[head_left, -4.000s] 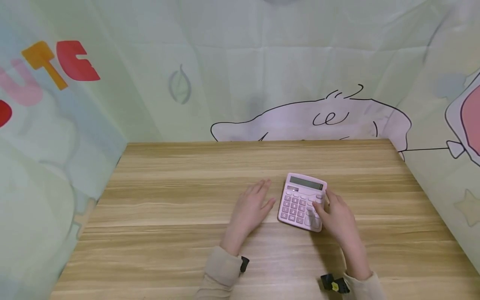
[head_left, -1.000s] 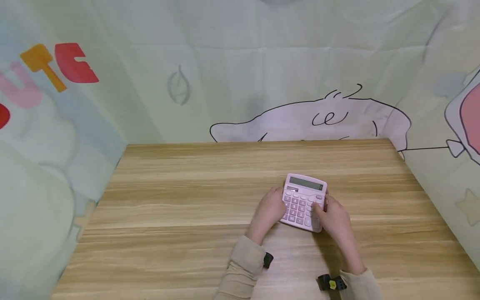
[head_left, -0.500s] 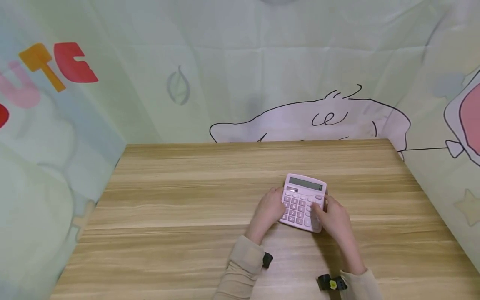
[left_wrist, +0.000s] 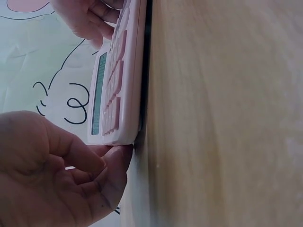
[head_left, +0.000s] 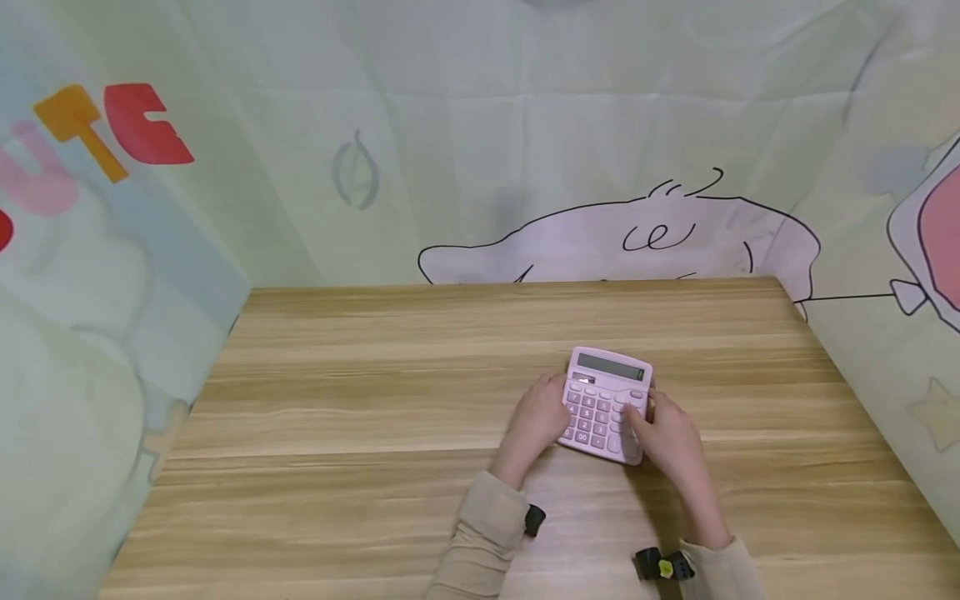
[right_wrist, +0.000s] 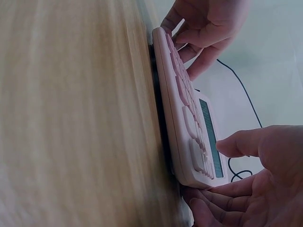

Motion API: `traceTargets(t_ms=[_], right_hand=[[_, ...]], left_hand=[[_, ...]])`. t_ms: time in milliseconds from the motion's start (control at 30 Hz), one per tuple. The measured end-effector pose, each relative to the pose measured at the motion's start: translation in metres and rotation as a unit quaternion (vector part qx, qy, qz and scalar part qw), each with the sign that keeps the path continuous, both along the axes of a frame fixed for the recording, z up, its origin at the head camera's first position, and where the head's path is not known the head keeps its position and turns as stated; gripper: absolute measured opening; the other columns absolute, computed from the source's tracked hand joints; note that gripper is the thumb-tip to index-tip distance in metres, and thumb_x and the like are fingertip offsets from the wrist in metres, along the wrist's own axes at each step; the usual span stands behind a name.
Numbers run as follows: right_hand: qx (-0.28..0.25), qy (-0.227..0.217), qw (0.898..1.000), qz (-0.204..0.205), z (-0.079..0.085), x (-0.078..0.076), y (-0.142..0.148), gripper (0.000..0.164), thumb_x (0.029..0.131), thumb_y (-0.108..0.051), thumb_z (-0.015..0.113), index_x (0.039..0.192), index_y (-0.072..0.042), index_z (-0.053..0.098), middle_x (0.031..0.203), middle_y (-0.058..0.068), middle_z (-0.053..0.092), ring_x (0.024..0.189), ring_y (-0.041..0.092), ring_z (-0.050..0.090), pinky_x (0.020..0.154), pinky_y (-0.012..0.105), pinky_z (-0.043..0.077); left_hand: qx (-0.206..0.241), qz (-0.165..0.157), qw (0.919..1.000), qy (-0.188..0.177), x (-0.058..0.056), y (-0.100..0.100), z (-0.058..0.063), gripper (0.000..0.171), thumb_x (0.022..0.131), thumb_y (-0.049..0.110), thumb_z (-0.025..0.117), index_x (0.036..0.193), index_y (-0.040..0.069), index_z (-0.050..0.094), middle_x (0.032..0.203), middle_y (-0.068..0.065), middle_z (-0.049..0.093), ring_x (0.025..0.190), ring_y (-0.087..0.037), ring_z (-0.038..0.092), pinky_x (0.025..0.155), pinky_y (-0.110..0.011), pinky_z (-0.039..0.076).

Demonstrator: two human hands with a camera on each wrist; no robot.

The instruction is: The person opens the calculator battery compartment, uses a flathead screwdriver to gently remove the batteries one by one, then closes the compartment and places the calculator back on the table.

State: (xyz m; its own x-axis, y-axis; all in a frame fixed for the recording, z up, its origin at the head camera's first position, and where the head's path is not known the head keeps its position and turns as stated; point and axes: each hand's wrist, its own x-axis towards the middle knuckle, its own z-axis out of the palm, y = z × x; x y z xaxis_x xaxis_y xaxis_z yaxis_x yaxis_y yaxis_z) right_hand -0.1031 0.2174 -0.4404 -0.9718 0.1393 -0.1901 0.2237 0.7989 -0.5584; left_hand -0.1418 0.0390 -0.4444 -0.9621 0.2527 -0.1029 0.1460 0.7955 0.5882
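A pink calculator (head_left: 602, 387) lies slightly turned on the wooden table, its grey display (head_left: 609, 366) at the far end showing a 0. My left hand (head_left: 536, 414) holds its left edge, fingers curled at the side and thumb by the number keys. On the opposite edge my right hand (head_left: 672, 432) grips it, thumb over the right-hand keys and fingers at the side. Seen low in the left wrist view, the left fingertips (left_wrist: 124, 153) reach beneath the calculator's edge (left_wrist: 135, 104). In the right wrist view, the right thumb (right_wrist: 236, 143) stands over the key side while the other fingers tuck under.
The wood-grain table (head_left: 360, 400) stretches wide to the left of the hands. Behind it hangs a pale green printed cloth (head_left: 450, 150) with a cartoon outline. Black wrist straps (head_left: 664, 567) sit at the beige cuffs.
Four seconds ago the left hand lay flat on the table beside the calculator; it has since moved right and taken hold of its left edge. Over the last second nothing visibly moves.
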Motion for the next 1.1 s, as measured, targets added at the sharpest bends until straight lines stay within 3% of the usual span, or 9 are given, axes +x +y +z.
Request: traceTargets(t_ms=[200,533,1100], right_hand=[[-0.002,-0.001,1.000,-0.003,-0.0010,0.0000,0.0003,0.058,0.094,-0.030,0.054,0.133,0.011,0.045,0.105,0.027,0.063,0.085,0.030,0.056,0.072,0.044,0.049],[-0.008,0.000,1.000,0.000,0.0021,0.0010,0.0005,0.056,0.093,-0.031,0.055,0.132,0.009,0.046,0.096,0.023,0.066,0.080,0.028,0.058,0.062,0.036,0.045],[-0.018,-0.007,1.000,-0.003,0.0077,0.0026,0.0019,0.059,0.094,-0.032,0.054,0.137,0.007,0.042,0.093,0.020,0.066,0.075,0.025,0.057,0.056,0.029,0.041]], left_hand=[[0.008,0.008,0.9998,-0.016,0.0009,-0.0002,0.0009,0.047,0.079,-0.002,0.055,0.125,0.003,0.060,0.110,-0.014,0.064,0.099,-0.026,0.060,0.093,-0.040,0.049],[0.014,0.001,0.9999,0.005,0.0010,-0.0025,0.0007,0.052,0.076,-0.004,0.053,0.127,0.003,0.059,0.103,-0.014,0.064,0.090,-0.025,0.059,0.084,-0.039,0.051],[0.031,0.006,0.9995,-0.004,0.0030,-0.0015,0.0048,0.055,0.077,-0.004,0.053,0.131,0.005,0.057,0.109,-0.013,0.065,0.095,-0.025,0.059,0.088,-0.039,0.050]])
